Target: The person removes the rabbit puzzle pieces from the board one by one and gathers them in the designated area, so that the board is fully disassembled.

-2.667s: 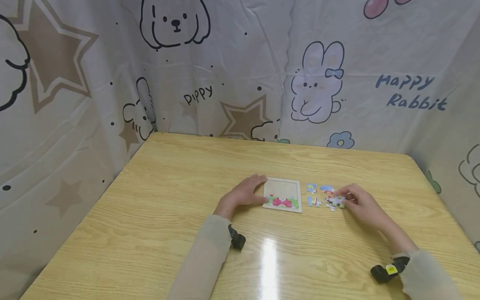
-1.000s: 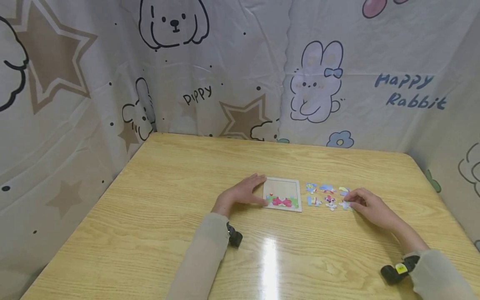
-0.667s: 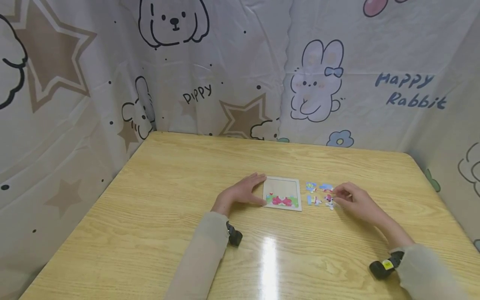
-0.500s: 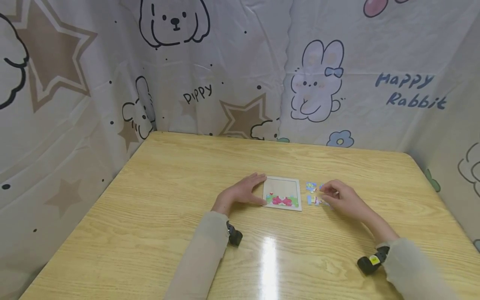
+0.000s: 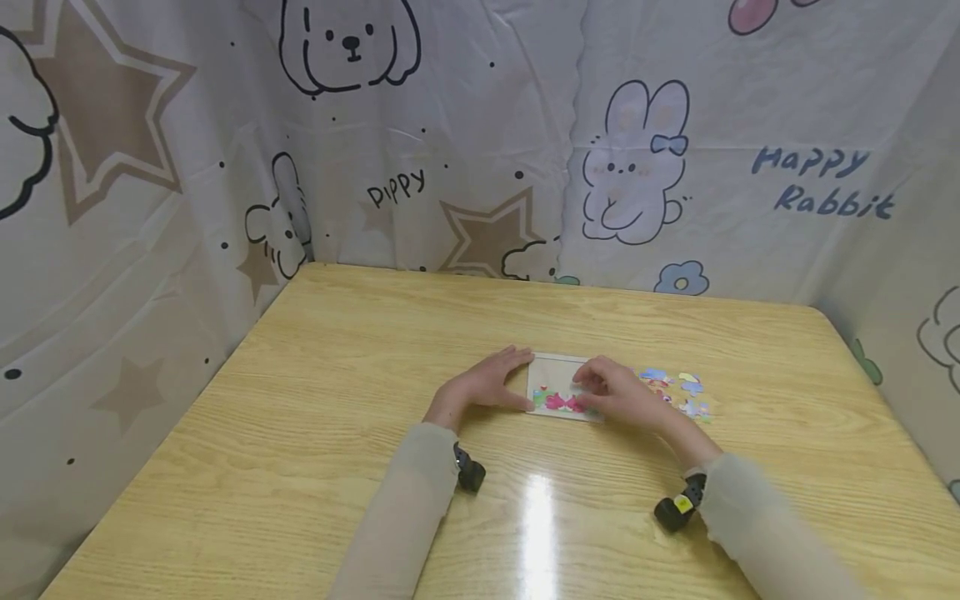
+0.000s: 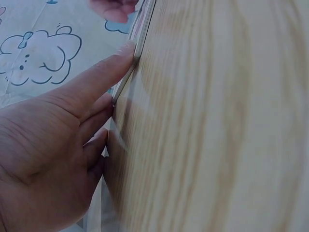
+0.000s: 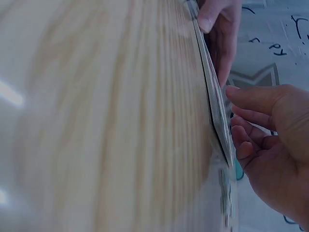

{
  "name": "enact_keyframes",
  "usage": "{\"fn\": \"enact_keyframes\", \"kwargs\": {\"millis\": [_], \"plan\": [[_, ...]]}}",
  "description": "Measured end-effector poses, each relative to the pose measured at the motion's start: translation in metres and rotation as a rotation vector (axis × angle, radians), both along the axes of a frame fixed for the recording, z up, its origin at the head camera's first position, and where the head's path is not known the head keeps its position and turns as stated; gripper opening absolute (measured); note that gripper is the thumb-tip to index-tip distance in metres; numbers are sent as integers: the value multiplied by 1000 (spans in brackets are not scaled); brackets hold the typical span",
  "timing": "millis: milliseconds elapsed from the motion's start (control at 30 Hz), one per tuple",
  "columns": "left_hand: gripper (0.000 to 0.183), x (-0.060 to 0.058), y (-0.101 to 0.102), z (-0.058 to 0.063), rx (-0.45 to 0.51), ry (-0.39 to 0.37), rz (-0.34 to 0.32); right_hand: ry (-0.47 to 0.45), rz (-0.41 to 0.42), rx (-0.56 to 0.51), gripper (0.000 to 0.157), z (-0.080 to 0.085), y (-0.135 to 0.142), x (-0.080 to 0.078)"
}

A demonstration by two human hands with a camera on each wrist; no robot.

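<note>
A pale printed cloth [image 5: 525,125] is hanging behind the tabletop and along its left and right sides, showing a large brown star [image 5: 112,100], a rabbit [image 5: 633,208] with a blue bow and, lower down, a blue flower [image 5: 693,278]. The wood-grained tabletop [image 5: 375,358] is filling the space in front, catching a bright streak of light [image 5: 538,533]. Two beige sleeves [image 5: 397,517] are reaching in over it.

Of the two hands, the left hand [image 5: 483,385] is spreading along the left edge of the puzzle board, its thumb touching near the close corner and its fingertips near the far one, the fingers lying mostly straight. The right hand [image 5: 622,396] is hovering over the board's right part, its fingers bending loosely and its thumb standing apart from the fingertips; whether any tip is touching the board is hard to tell.

The square puzzle board [image 5: 553,375] is lying flat on the tabletop, its upper area showing bare wood. A red-and-green picture strip [image 5: 555,402] is running along its near side. A small black camera [image 5: 471,473] is sitting at each wrist. Several loose puzzle pieces [image 5: 655,375] are lying right of the board, the right hand partly covering them.
</note>
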State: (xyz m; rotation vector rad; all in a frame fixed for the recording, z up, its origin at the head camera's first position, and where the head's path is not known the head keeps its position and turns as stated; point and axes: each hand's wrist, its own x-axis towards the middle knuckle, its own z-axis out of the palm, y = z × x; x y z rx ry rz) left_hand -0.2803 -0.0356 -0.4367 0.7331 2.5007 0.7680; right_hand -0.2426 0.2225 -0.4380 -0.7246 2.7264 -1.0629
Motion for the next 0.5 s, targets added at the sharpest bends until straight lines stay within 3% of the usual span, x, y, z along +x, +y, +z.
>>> {"fn": "enact_keyframes", "kwargs": {"millis": [500], "plan": [[84, 1, -1, 1, 33, 2, 9, -60, 114, -2, 22, -2, -40, -7]]}}
